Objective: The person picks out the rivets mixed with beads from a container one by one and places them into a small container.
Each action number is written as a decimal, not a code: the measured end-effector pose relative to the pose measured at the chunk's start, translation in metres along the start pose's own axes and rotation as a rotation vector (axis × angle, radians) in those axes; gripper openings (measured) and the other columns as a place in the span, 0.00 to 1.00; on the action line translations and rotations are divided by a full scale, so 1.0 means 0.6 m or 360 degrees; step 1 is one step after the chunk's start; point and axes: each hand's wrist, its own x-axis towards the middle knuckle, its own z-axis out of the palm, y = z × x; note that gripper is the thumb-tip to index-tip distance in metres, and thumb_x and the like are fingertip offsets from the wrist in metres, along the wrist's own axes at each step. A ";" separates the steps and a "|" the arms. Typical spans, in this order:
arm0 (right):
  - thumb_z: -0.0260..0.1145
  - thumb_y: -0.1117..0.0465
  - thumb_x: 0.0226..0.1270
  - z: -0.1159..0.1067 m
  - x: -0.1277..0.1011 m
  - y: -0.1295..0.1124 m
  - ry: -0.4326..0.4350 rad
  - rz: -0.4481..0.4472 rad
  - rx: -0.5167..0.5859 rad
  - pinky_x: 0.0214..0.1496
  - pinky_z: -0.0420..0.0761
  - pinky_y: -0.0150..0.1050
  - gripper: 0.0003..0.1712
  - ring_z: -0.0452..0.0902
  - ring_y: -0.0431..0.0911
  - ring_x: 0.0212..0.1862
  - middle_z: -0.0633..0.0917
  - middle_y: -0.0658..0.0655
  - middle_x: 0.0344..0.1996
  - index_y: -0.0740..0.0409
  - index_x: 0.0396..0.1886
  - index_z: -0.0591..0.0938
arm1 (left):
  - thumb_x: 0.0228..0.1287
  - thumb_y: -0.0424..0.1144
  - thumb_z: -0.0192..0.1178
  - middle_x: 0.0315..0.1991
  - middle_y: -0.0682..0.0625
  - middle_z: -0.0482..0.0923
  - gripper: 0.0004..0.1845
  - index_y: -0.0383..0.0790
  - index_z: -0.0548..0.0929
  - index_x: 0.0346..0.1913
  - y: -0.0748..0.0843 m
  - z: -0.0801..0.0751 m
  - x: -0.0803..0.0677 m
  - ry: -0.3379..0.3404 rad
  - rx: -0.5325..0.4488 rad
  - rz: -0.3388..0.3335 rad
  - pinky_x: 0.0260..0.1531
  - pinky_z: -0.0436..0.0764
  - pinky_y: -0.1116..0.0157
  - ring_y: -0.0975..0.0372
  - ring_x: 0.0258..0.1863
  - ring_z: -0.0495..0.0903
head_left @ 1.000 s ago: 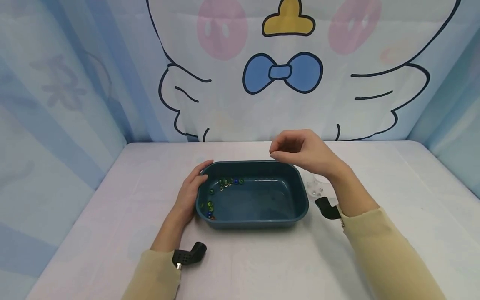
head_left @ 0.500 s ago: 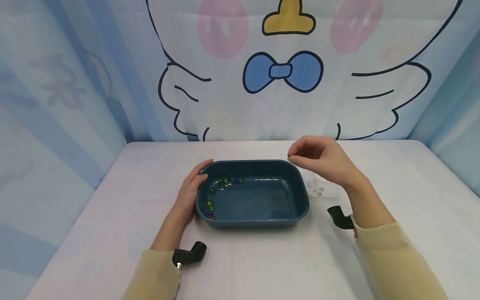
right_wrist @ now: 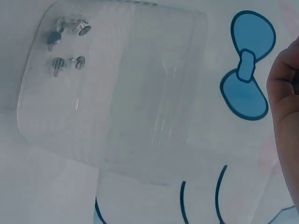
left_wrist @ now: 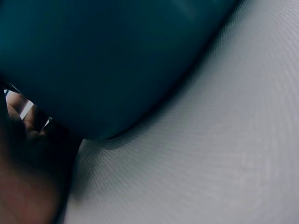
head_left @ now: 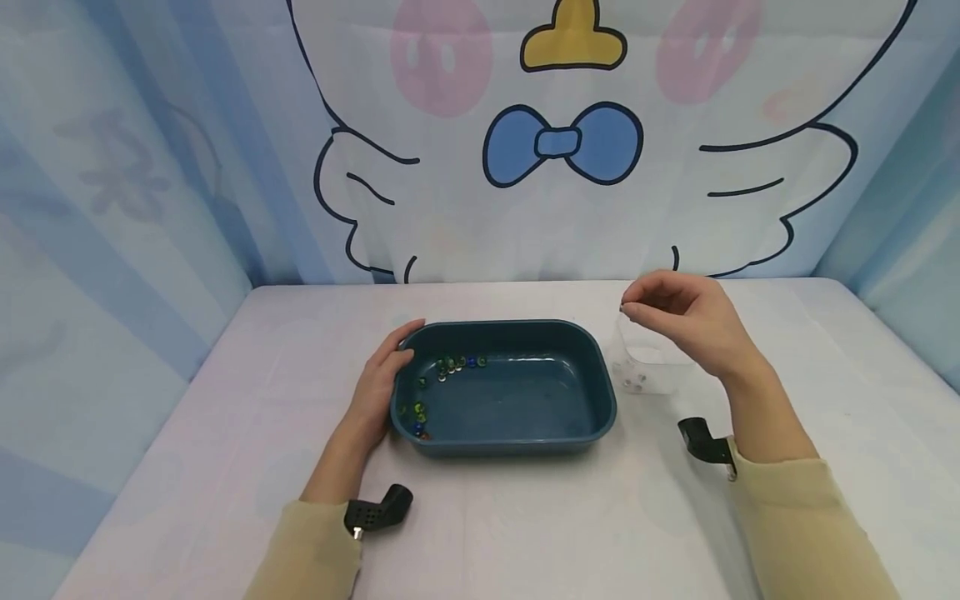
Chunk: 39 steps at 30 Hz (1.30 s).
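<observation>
A dark teal plastic tub (head_left: pixel 502 328) stands on the table. Its left end is gripped by my left hand (head_left: pixel 375 387), with the thumb over the rim and the other fingers along the outside. Green, blue, yellow and orange glass marbles (head_left: pixel 472 362) lie along the tub's far left and left sides. Over a clear plastic box (head_left: pixel 652 380) to the right, my right hand (head_left: pixel 693 321) pinches a tiny dark piece (head_left: pixel 621 309) between thumb and fingertips; its kind is too small to make out. Several silver round-headed pieces with short stems (right_wrist: pixel 54 38) lie in the box.
The white cloth-covered table (head_left: pixel 517 525) reaches back to a printed curtain (head_left: pixel 450 208) with a blue bow. More pale blue curtain (head_left: pixel 97 333) hangs at the left side. The clear box stands just beside the tub's right end.
My right hand has moved right from the tub's far edge to over the clear box, bringing the tiny piece with it. My left hand and the tub have stayed put.
</observation>
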 end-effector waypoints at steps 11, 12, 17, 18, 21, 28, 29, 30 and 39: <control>0.69 0.69 0.66 -0.023 -0.009 0.030 0.0110 0.0125 -0.0061 0.38 0.76 0.30 0.06 0.77 0.42 0.35 0.85 0.45 0.35 0.65 0.42 0.85 | 0.77 0.37 0.39 0.74 0.49 0.61 0.26 0.48 0.67 0.75 -0.004 -0.001 0.000 -0.0014 -0.0021 0.0009 0.72 0.54 0.56 0.58 0.73 0.57; 0.69 0.69 0.66 -0.024 -0.008 0.033 0.0114 0.0135 -0.0068 0.38 0.75 0.29 0.06 0.77 0.42 0.35 0.84 0.45 0.35 0.65 0.42 0.85 | 0.77 0.37 0.39 0.74 0.49 0.61 0.26 0.48 0.67 0.75 -0.004 -0.002 0.000 -0.0015 -0.0020 0.0014 0.72 0.55 0.56 0.58 0.73 0.58; 0.68 0.66 0.68 -0.026 -0.008 0.042 0.0105 0.0194 -0.0183 0.37 0.75 0.29 0.07 0.77 0.42 0.35 0.84 0.44 0.34 0.65 0.43 0.84 | 0.77 0.37 0.40 0.75 0.49 0.61 0.26 0.48 0.67 0.75 -0.003 -0.005 0.000 -0.0011 -0.0002 0.0017 0.72 0.55 0.56 0.57 0.73 0.58; 0.68 0.65 0.69 -0.027 -0.008 0.043 0.0099 0.0214 -0.0216 0.36 0.75 0.29 0.08 0.77 0.42 0.35 0.84 0.45 0.34 0.65 0.43 0.84 | 0.77 0.37 0.40 0.75 0.49 0.61 0.26 0.48 0.67 0.75 -0.003 -0.006 0.001 -0.0011 0.0003 0.0016 0.72 0.55 0.55 0.57 0.73 0.58; 0.67 0.61 0.70 -0.029 -0.008 0.046 0.0070 0.0283 -0.0340 0.37 0.75 0.29 0.10 0.77 0.43 0.36 0.85 0.50 0.37 0.64 0.45 0.84 | 0.77 0.37 0.40 0.75 0.50 0.61 0.26 0.49 0.67 0.75 -0.002 -0.006 0.002 -0.0002 0.0022 0.0009 0.72 0.54 0.56 0.58 0.74 0.57; 0.65 0.55 0.73 -0.024 -0.005 0.053 -0.0092 0.0457 -0.0584 0.42 0.77 0.37 0.14 0.78 0.51 0.42 0.85 0.59 0.42 0.62 0.47 0.84 | 0.77 0.37 0.40 0.74 0.50 0.62 0.26 0.48 0.67 0.75 -0.002 -0.008 -0.001 0.0014 0.0005 0.0015 0.72 0.55 0.56 0.58 0.73 0.58; 0.65 0.55 0.73 -0.024 -0.005 0.054 -0.0109 0.0477 -0.0603 0.43 0.77 0.39 0.14 0.78 0.51 0.42 0.85 0.60 0.43 0.61 0.47 0.84 | 0.77 0.37 0.40 0.74 0.50 0.62 0.26 0.48 0.67 0.75 -0.002 -0.008 -0.001 0.0011 0.0002 0.0016 0.72 0.55 0.56 0.58 0.73 0.58; 0.65 0.55 0.73 -0.023 -0.005 0.054 -0.0121 0.0494 -0.0617 0.44 0.78 0.41 0.14 0.78 0.52 0.43 0.85 0.60 0.43 0.61 0.47 0.84 | 0.77 0.37 0.40 0.74 0.50 0.62 0.26 0.48 0.67 0.75 -0.003 -0.008 -0.001 0.0009 0.0001 0.0016 0.72 0.55 0.56 0.58 0.73 0.58; 0.64 0.56 0.74 -0.029 -0.011 0.054 -0.0141 0.0533 -0.0662 0.46 0.78 0.45 0.15 0.78 0.54 0.44 0.84 0.61 0.44 0.62 0.49 0.83 | 0.77 0.37 0.41 0.74 0.50 0.62 0.26 0.49 0.67 0.75 -0.002 -0.004 -0.001 -0.0002 0.0007 0.0008 0.72 0.55 0.56 0.58 0.73 0.58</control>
